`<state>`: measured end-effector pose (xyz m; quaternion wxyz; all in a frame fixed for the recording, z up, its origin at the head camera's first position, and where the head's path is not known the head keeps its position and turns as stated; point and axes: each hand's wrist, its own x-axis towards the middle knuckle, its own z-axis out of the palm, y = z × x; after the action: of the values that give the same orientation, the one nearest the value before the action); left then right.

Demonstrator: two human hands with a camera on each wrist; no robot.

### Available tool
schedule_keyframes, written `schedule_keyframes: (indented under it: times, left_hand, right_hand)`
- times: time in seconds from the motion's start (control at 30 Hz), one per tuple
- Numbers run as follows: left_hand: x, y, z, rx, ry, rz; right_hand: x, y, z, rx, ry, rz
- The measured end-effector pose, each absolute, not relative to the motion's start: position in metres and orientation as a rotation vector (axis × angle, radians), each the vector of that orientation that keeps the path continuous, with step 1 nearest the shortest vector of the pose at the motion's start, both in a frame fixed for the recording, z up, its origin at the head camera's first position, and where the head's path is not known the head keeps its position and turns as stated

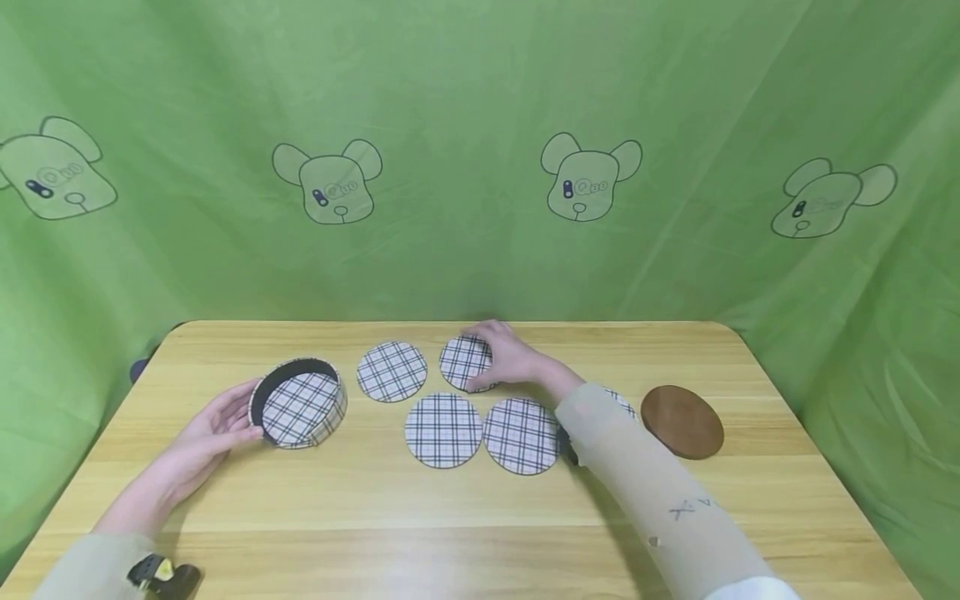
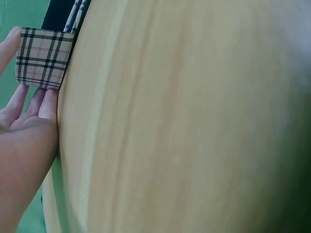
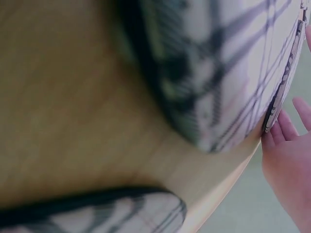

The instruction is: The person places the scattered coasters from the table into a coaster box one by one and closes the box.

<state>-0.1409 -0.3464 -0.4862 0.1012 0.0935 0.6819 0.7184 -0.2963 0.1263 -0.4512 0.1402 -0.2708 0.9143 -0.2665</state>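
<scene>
At the left, my left hand [image 1: 217,429] grips the rim of a round plaid coaster holder [image 1: 328,425], thumb at the near side and fingers behind it. The holder has a dark inner wall and a plaid surface inside, and it tilts toward the camera. In the left wrist view the holder's plaid side [image 2: 43,58] sits between thumb and fingers. At the back middle, my right hand [image 1: 510,354] spans a round plaid coaster [image 1: 461,362], thumb on its near edge and fingers at its far edge. The hand hides that coaster's right part.
Several more plaid coasters lie flat: one at back left [image 1: 392,372], two in front [image 1: 444,430] [image 1: 522,436]. Another coaster [image 1: 621,403] is mostly hidden by my right sleeve. A brown round disc [image 1: 682,422] lies at the right. A green curtain [image 1: 465,250] hangs behind the wooden table [image 1: 337,550].
</scene>
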Motion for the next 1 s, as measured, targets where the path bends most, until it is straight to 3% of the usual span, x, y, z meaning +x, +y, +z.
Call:
schedule_keyframes:
  times: [1.0]
  left_hand:
    - [-0.1420,-0.3472,-0.4875,0.258,2.037,2.096]
  right_hand:
    - [-0.2920,0.1243,-0.4525,-0.816,2.689,-0.653]
